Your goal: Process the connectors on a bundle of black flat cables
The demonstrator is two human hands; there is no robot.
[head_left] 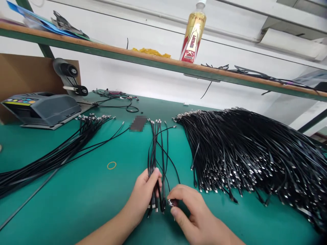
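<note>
My left hand [146,189] is closed around a small bundle of black cables [154,149] just above the table, gripping it near the lower plugs. The upper plugs of that bundle point away from me, and a few strands lie loosely spread beside it. My right hand [190,211] is just to the right, its thumb and fingers curled around cable ends [172,202] with shiny metal tips. One thin strand curves down from the bundle toward this hand. How many ends it holds is hidden by the fingers.
A large heap of black cables [237,149] covers the right side. Another cable bunch [76,144] lies left, near a grey machine [48,107]. A yellow rubber band [111,165] rests on the green table [102,197]. Overhead, a shelf [114,54] bears a bottle [193,34].
</note>
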